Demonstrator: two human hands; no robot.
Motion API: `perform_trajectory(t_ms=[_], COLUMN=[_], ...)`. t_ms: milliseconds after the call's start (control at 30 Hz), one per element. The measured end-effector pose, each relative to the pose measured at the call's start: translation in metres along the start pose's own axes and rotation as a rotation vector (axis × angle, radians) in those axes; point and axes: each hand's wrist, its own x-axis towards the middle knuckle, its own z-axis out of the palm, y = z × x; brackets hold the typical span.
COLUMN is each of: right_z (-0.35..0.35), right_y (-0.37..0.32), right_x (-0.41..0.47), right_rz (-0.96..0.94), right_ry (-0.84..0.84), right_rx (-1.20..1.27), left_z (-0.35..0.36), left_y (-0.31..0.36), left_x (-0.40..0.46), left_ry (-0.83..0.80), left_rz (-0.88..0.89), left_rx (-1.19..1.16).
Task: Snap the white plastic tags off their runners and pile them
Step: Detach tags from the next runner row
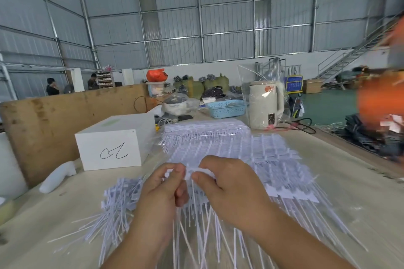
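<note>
Both hands meet just above the table (349, 199), over a spread of white plastic. The left hand (162, 183) has its fingers curled and pinches one end of a small white tag (191, 173); the right hand (227, 181) pinches the other end between thumb and curled fingers, so the two hands nearly touch. Thin stems hang down from the held piece between the wrists.

Under and beyond the hands lies a sheet of tags on runners (251, 155), and farther back a stack (205, 130) of more such sheets. Left of the left hand sits a loose pile (119, 201) of snapped-off tags, their stems fanned toward the near edge.

A white box (113, 142) with a scribble stands at left, a white bottle (58, 176) lying near it. Behind are a blue basket (227, 108) and a cream kettle (265, 105) in clear wrap
</note>
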Motion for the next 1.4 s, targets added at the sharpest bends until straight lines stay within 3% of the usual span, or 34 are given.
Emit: perform_trajectory(t_ms=[100,467,733,867,1000,1067,1167,1233,1400], right_z=[0.005,0.018,0.026,0.029,0.001,-0.011,-0.005,0.003,0.005], right_y=[0.000,-0.008,-0.014,-0.017,-0.002,0.005,0.008,0.006,0.009], right_x=[0.000,-0.003,-0.006,-0.005,0.004,0.006,0.004,0.001,-0.002], right_rz=[0.042,0.070,0.101,0.114,0.154,0.144,0.090,0.025,0.041], right_ry=[0.036,0.176,0.240,0.264,0.530,0.422,0.044,-0.114,-0.156], right_rx=[0.089,0.158,0.198,0.315,0.320,0.384,0.395,0.315,0.229], left_z=[0.003,0.011,0.022,0.023,-0.009,-0.024,-0.019,-0.008,0.000], left_y=[0.001,0.004,0.017,0.018,0.024,0.028,0.019,0.015,0.021], left_x=[-0.001,-0.006,-0.017,-0.016,0.010,0.020,0.017,0.009,-0.003], left_ry=[0.013,0.063,-0.007,0.018,0.323,0.351,0.269,0.130,-0.095], left_rz=[-0.078,-0.140,-0.445,-0.485,-0.364,-0.248,-0.131,-0.082,-0.011], left_rx=[-0.151,-0.300,-0.715,-0.812,-0.592,-0.366,0.001,0.124,0.268])
